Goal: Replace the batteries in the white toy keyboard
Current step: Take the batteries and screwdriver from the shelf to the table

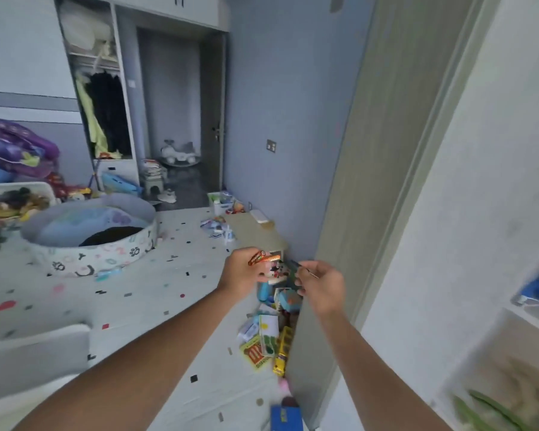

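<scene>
Here, left hand [241, 269] gripping batteries [262, 257], door edge [305, 321] beside

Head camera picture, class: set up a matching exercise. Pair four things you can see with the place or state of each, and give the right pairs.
Things
1. batteries
2. thin tool
3. round play pool
4. white ride-on toy car

Places or states
A. on the floor mat at the left, with dark stuff inside
B. held in the left hand
C. far back, in the dark doorway
D. held in the right hand

Pairs: 1-B, 2-D, 3-A, 4-C
</scene>
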Tool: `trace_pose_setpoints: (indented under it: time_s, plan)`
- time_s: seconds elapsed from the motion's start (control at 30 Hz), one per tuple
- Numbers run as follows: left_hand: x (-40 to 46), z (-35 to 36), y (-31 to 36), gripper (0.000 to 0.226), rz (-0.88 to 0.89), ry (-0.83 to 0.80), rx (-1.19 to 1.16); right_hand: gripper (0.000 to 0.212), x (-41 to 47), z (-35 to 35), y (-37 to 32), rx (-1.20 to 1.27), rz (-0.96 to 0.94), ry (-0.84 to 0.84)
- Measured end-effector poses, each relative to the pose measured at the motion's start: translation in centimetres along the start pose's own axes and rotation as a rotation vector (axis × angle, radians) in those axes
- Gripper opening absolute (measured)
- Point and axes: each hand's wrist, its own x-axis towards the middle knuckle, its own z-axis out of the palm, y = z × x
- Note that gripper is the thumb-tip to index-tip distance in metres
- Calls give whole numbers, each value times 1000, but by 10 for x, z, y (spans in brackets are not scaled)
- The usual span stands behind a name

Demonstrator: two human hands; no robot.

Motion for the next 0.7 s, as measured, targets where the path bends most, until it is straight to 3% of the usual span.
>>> trace_pose_setpoints:
  time_s: [0.3,0.7]
  plan:
    - [97,-177,-74,13,-63,128,91,22,57,213,3,46,63,-129]
    - [329,-249,-166,11,-46,127,298,18,273,387,42,97,123,-153]
